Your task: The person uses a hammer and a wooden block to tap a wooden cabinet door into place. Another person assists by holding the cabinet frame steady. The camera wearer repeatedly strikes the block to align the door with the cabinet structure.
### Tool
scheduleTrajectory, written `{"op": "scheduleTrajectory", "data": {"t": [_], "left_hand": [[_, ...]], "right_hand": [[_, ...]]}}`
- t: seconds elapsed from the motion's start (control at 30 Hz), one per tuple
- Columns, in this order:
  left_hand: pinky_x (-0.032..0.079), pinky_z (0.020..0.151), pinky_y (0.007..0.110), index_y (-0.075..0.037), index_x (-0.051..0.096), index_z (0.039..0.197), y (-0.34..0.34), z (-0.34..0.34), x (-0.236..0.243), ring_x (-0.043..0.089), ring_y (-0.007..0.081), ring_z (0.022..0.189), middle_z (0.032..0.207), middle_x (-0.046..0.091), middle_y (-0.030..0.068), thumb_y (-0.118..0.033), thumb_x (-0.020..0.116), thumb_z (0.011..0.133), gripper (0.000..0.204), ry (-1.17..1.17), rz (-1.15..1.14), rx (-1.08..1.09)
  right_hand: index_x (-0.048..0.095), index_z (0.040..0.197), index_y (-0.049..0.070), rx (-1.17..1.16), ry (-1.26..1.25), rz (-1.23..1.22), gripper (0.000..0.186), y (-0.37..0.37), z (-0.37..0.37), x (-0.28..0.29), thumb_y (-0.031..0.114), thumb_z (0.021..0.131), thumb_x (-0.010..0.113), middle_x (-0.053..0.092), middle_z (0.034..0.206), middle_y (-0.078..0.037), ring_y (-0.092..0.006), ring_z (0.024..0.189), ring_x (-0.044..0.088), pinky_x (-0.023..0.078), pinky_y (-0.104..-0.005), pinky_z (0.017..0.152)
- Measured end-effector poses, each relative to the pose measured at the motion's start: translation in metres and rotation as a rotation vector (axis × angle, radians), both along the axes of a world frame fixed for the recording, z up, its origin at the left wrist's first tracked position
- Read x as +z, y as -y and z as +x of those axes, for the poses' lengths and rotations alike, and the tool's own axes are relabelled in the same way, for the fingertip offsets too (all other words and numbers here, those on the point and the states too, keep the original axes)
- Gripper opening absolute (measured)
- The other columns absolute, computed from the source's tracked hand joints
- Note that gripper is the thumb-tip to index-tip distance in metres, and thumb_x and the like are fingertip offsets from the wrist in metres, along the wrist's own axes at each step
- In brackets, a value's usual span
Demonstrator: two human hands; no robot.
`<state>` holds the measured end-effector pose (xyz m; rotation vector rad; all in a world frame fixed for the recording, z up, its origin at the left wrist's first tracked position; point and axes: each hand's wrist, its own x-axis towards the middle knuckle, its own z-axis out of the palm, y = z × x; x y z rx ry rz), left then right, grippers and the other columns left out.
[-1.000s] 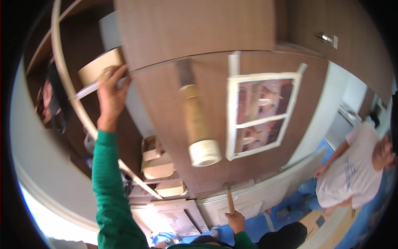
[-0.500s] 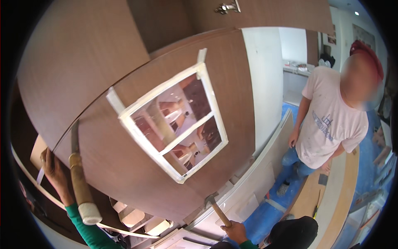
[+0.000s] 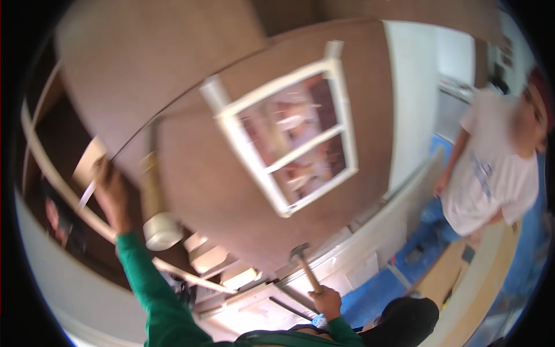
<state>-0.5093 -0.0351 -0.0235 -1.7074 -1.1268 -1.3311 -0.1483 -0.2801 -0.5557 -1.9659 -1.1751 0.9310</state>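
Note:
My left hand (image 3: 111, 194) is raised at the left edge of a brown wood-grain cabinet panel (image 3: 202, 179), fingers curled beside a seam. A thin white strip (image 3: 87, 194) shows next to the fingers; blur hides what they grip. Just right of that hand is a chisel (image 3: 151, 179) with a wooden handle and a pale butt end. Its dark blade points up toward the seam, and no hand touches it. Low in the middle, my right hand (image 3: 327, 302) is closed round the wooden handle of a claw hammer (image 3: 307, 267), its head up and away from the chisel.
A white-framed mirror (image 3: 295, 139) is taped to the panel. Behind the left hand lies an open cabinet with a curved pale edge (image 3: 43, 150). Leaning white boards (image 3: 370, 231) stand at right. A person (image 3: 491, 168) in a pale shirt stands beyond; a black cap (image 3: 407, 321) is close below.
My view has swung, so the panel, mirror and left hand appear farther right and most things higher. More of my left sleeve shows. Both hands keep their places, the hammer still in my right.

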Motion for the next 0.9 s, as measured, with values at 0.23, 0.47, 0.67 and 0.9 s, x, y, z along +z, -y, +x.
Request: {"op": "scheduleTrajectory", "data": {"t": [0.23, 0.47, 0.67, 0.9], "left_hand": [[0.054, 0.091, 0.042, -0.003, 0.080, 0.114, 0.013, 0.017, 0.021, 0.067, 0.0315, 0.099, 0.104, 0.072, 0.0112, 0.000, 0.084, 0.080, 0.034, -0.083, 0.144, -0.062], [0.048, 0.093, 0.045, -0.014, 0.082, 0.114, 0.018, 0.016, 0.022, 0.065, 0.0292, 0.101, 0.104, 0.072, 0.0049, -0.015, 0.086, 0.082, 0.032, -0.096, 0.167, -0.016], [0.045, 0.094, 0.042, -0.016, 0.082, 0.117, 0.017, 0.013, 0.020, 0.064, 0.0256, 0.100, 0.105, 0.073, 0.0018, -0.013, 0.087, 0.081, 0.036, -0.083, 0.189, -0.050], [0.049, 0.096, 0.045, -0.017, 0.080, 0.121, 0.018, -0.005, 0.014, 0.066, 0.0297, 0.111, 0.111, 0.073, 0.0072, -0.010, 0.085, 0.083, 0.039, -0.104, 0.181, -0.006]], "right_hand": [[0.080, 0.097, 0.009, -0.017, 0.081, -0.044, 0.042, 0.005, -0.007, 0.009, 0.048, 0.082, 0.082, 0.078, 0.091, -0.019, -0.0427, 0.090, 0.075, 0.059, -0.0529, 0.082], [0.080, 0.093, 0.005, -0.025, -0.005, 0.042, 0.042, 0.018, -0.036, -0.018, 0.044, 0.078, 0.086, 0.077, 0.084, -0.020, -0.0420, 0.083, 0.075, 0.059, -0.0509, 0.079], [0.079, 0.089, 0.004, 0.022, 0.031, 0.107, 0.043, 0.023, -0.053, -0.032, 0.044, 0.077, 0.088, 0.076, 0.081, -0.021, -0.0422, 0.079, 0.074, 0.059, -0.0509, 0.076], [0.079, 0.090, 0.007, 0.226, 0.227, 0.248, 0.037, 0.025, -0.059, -0.050, 0.043, 0.084, 0.083, 0.076, 0.084, -0.019, -0.0416, 0.083, 0.074, 0.058, -0.0514, 0.076]]}}
